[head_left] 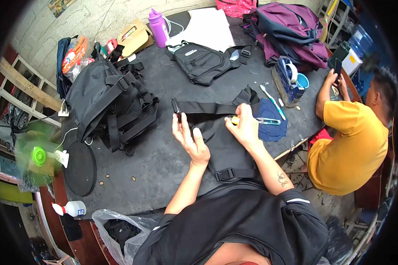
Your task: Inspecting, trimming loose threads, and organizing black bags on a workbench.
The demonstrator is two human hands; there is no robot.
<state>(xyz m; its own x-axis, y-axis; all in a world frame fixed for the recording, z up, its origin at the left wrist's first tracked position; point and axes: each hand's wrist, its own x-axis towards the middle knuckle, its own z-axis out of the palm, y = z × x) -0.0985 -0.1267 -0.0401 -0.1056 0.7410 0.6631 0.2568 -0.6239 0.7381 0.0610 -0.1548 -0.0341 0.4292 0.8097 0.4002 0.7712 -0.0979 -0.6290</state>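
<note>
A black strap (210, 107) stretches sideways over a black bag (230, 148) in front of me, ending at the left in a black buckle (175, 106). My left hand (191, 143) is open, fingers stretched up and thumb apart, its fingertips at the buckle. Closed in a pinch, my right hand (246, 129) grips a small yellow thing (235, 120) just below the strap; its kind is mostly hidden by the fingers. At the bag's near end a clip buckle (224, 175) lies against my shirt. Thread snips (268, 121) rest on dark blue cloth (274, 132), right of my right hand.
A black backpack (106, 101) fills the table's left side. Farther back are a black sling bag (199, 62), a purple bottle (158, 28) and a purple backpack (287, 26). A toothbrush (273, 101) lies at the right. A person in yellow (349, 145) sits there, holding a phone.
</note>
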